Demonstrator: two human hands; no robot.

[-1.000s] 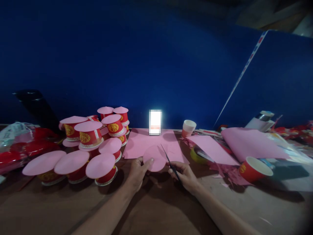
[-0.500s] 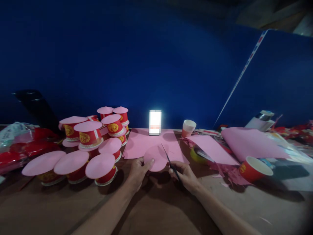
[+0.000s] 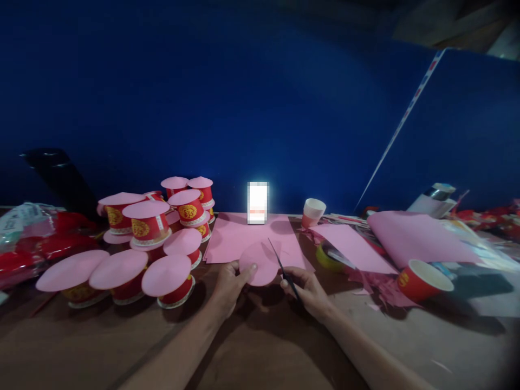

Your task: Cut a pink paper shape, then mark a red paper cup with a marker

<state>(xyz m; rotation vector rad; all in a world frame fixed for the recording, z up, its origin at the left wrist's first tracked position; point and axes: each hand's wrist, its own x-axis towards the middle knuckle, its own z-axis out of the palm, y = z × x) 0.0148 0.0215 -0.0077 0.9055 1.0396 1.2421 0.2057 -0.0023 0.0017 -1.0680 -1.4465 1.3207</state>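
Scissors at the edge of a pink disc, above the desk's near middle.

Head view: the left hand [image 3: 227, 283] pinches the pink disc [image 3: 260, 262], thumb on its face, the disc held just above the desk [image 3: 260, 346]. The right hand [image 3: 307, 290] is curled tight around the scissors [image 3: 281, 268], whose long axis runs from the hand up and to the left, tips pointing away toward the pink sheet [image 3: 239, 235]. The blades meet the disc's right edge. Capped red cups [image 3: 166, 281] crowd the left; an open red cup [image 3: 422, 279] leans at right.
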